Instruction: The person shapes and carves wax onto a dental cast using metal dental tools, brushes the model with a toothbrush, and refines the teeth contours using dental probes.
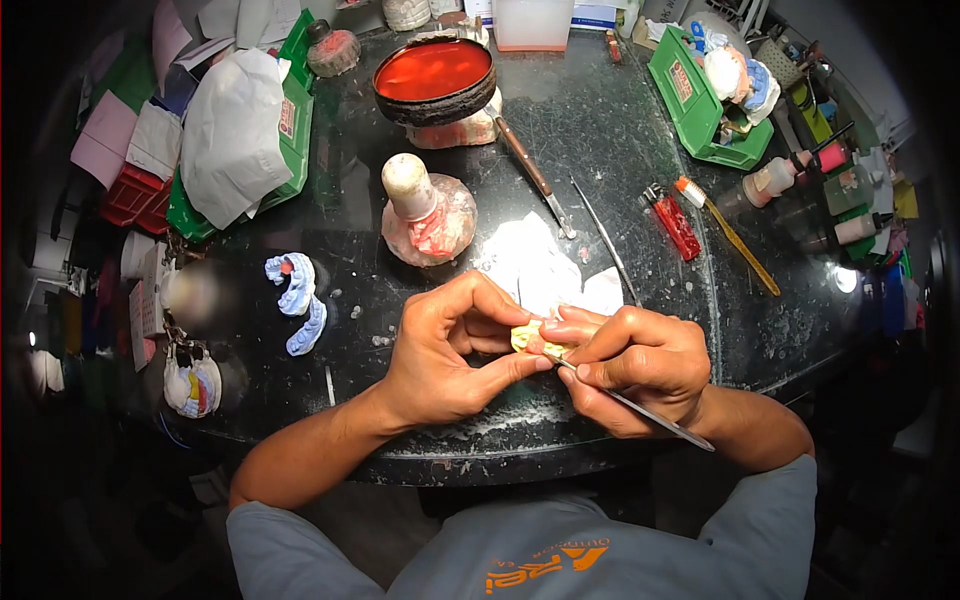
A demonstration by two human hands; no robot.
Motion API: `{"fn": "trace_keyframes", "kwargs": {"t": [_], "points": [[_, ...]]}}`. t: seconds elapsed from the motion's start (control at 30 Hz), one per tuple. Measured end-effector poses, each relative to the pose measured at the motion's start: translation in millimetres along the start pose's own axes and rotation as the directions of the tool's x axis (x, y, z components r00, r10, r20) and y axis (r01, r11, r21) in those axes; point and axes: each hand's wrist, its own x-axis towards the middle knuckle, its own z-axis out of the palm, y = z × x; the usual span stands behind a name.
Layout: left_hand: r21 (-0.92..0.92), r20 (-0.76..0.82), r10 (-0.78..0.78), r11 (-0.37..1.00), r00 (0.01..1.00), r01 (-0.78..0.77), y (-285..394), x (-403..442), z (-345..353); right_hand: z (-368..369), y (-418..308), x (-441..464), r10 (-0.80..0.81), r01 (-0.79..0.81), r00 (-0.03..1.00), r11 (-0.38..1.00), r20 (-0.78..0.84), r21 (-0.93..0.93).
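Between the thumb and fingers of my left hand [445,350] is a small yellow dental model [522,338] with a pink, wax-like patch on it. My right hand [650,370] is closed around a thin metal dental carver [668,424]. The carver's working tip meets the model near my left thumb, and its other end points down to the right. Fingertips of both hands cover much of the model. Just beyond the hands lies crumpled white paper [530,265].
A pan of red wax [437,72] stands at the back. Nearer are an alcohol burner [430,215], a wooden-handled spatula [530,165], a red lighter [675,225] and a toothbrush [735,240]. Blue-white dental casts [297,290] lie left. Green bins [690,110] flank the bench.
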Motion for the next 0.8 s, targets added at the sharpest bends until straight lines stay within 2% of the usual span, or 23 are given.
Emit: {"fn": "trace_keyframes", "kwargs": {"t": [0.8], "points": [[0.035, -0.016, 0.018, 0.999, 1.0, -0.017, 0.8, 0.0, 0.2, -1.8, -0.3, -0.7, 0.008, -0.008, 1.0, 1.0, 0.002, -0.009]]}}
